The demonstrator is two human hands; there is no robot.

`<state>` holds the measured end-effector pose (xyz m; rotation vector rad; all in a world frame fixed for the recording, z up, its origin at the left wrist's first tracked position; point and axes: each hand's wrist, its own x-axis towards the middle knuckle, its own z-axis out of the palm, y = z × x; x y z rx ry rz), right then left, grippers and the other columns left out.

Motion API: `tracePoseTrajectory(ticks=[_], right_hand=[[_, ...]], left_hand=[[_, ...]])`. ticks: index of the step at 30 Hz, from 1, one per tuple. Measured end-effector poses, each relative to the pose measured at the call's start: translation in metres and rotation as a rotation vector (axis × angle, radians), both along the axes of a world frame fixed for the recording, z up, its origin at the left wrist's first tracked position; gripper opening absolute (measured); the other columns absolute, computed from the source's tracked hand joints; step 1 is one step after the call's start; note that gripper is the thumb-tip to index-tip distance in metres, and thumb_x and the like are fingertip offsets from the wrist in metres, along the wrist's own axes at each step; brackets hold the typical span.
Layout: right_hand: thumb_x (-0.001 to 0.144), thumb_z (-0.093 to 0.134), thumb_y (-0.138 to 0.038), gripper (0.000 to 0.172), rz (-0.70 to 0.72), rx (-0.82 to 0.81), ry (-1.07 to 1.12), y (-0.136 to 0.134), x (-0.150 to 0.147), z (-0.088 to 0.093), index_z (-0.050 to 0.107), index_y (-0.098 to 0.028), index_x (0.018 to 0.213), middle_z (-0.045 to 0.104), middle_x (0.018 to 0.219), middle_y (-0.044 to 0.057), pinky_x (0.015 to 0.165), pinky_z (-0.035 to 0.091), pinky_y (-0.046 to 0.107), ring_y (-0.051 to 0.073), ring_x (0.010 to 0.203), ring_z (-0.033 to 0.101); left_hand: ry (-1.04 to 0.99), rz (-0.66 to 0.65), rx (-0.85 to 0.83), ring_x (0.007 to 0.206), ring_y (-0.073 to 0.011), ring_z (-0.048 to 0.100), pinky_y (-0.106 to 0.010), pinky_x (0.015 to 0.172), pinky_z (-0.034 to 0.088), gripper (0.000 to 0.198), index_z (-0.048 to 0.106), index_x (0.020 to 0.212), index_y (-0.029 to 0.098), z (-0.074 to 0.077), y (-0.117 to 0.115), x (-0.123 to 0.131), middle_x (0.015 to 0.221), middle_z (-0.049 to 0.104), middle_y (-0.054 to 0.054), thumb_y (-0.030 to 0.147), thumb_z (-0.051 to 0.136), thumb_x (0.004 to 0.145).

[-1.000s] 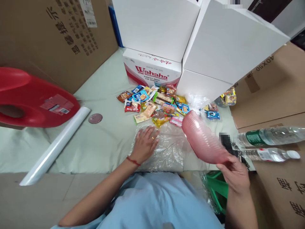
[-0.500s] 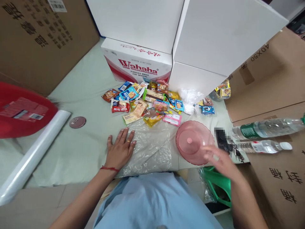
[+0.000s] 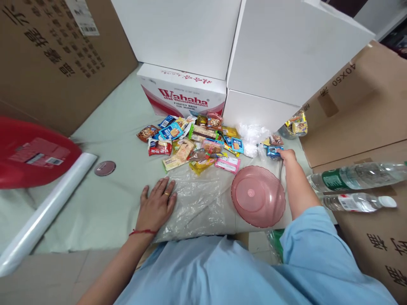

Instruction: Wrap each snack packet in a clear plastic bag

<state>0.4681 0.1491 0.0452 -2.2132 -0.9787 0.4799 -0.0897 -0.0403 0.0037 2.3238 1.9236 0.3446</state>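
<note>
My left hand (image 3: 156, 203) lies flat with its fingers spread, on the left edge of a clear plastic bag (image 3: 199, 205). My right hand (image 3: 288, 156) reaches forward, its fingers closed on the edge of a blue snack packet (image 3: 274, 151); the fingertips are partly hidden. A pile of wrapped snacks (image 3: 203, 134) lies beyond my left hand, with a white crumpled bag (image 3: 252, 136) at its right end. The pink ribbed bowl (image 3: 251, 194) stands between the clear bag and my right forearm.
A Wahaha carton (image 3: 182, 94) and white boxes (image 3: 263, 51) stand behind the snacks. Two bottles (image 3: 358, 202) lie at the right. At the left are a white roll (image 3: 47, 212), a red container (image 3: 34, 154) and a round disc (image 3: 104, 168).
My right hand has moved forward from over the bowl's right rim to the blue packet, and its fingers have closed on it. My left hand has stayed flat on the bag.
</note>
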Motion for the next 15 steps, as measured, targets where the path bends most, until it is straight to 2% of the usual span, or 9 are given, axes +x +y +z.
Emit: tracePoseTrajectory(ticks=[3, 5, 7, 9, 12, 13, 15], right_hand=[[0.069, 0.084, -0.03, 0.029, -0.096, 0.066, 0.138, -0.007, -0.005, -0.007, 0.065, -0.018, 0.088, 0.065, 0.07, 0.001, 0.062, 0.056, 0.027, 0.019, 0.072, 0.067], [0.069, 0.084, -0.03, 0.033, -0.107, 0.128, 0.22, -0.019, -0.008, -0.004, 0.063, -0.018, 0.092, 0.065, 0.073, -0.001, 0.063, 0.057, 0.026, 0.017, 0.071, 0.066], [0.067, 0.086, -0.033, 0.039, -0.098, 0.181, 0.277, -0.036, -0.008, 0.007, 0.061, -0.019, 0.094, 0.065, 0.078, -0.002, 0.064, 0.058, 0.027, 0.016, 0.072, 0.065], [0.064, 0.089, -0.037, 0.045, -0.049, 0.253, 0.333, -0.058, -0.008, 0.027, 0.06, -0.021, 0.095, 0.066, 0.086, -0.003, 0.068, 0.06, 0.028, 0.015, 0.075, 0.065], [0.062, 0.093, -0.042, 0.049, 0.192, 0.358, 0.451, -0.096, -0.014, 0.065, 0.064, -0.023, 0.096, 0.067, 0.093, -0.003, 0.076, 0.059, 0.027, 0.014, 0.081, 0.065], [0.064, 0.093, -0.043, 0.048, 0.313, 0.339, 0.477, -0.109, -0.019, 0.078, 0.066, -0.024, 0.098, 0.067, 0.093, -0.003, 0.078, 0.058, 0.026, 0.014, 0.083, 0.065], [0.07, 0.092, -0.045, 0.046, 0.57, 0.167, 0.468, -0.132, -0.035, 0.098, 0.07, -0.023, 0.104, 0.07, 0.095, -0.001, 0.081, 0.057, 0.027, 0.016, 0.085, 0.066]], left_hand=[[0.002, -0.001, 0.009, 0.149, -0.0345, 0.047, -0.064, 0.125, 0.022, 0.054, 0.057, 0.15, 0.017, 0.0, 0.0, -0.001, 0.16, 0.051, -0.019, 0.038, 0.033, 0.107], [0.002, -0.006, 0.012, 0.15, -0.0345, 0.047, -0.063, 0.125, 0.021, 0.053, 0.057, 0.15, 0.018, 0.0, 0.0, -0.001, 0.161, 0.051, -0.019, 0.038, 0.034, 0.107], [0.002, -0.014, 0.014, 0.15, -0.0343, 0.047, -0.063, 0.125, 0.021, 0.053, 0.057, 0.15, 0.018, 0.0, 0.0, -0.001, 0.161, 0.051, -0.018, 0.038, 0.034, 0.107], [-0.002, -0.018, 0.016, 0.15, -0.0345, 0.047, -0.063, 0.125, 0.02, 0.053, 0.056, 0.15, 0.017, -0.001, 0.0, -0.001, 0.161, 0.051, -0.019, 0.037, 0.033, 0.107], [-0.018, -0.012, 0.021, 0.15, -0.0342, 0.046, -0.063, 0.126, 0.019, 0.053, 0.055, 0.151, 0.018, -0.001, -0.001, 0.0, 0.161, 0.05, -0.019, 0.037, 0.034, 0.107], [-0.024, -0.008, 0.022, 0.15, -0.034, 0.046, -0.063, 0.126, 0.019, 0.053, 0.055, 0.151, 0.018, -0.001, -0.001, 0.001, 0.161, 0.05, -0.019, 0.037, 0.034, 0.107], [-0.033, -0.003, 0.022, 0.15, -0.034, 0.046, -0.063, 0.126, 0.018, 0.053, 0.056, 0.15, 0.018, -0.001, 0.0, 0.002, 0.161, 0.05, -0.019, 0.038, 0.034, 0.107]])
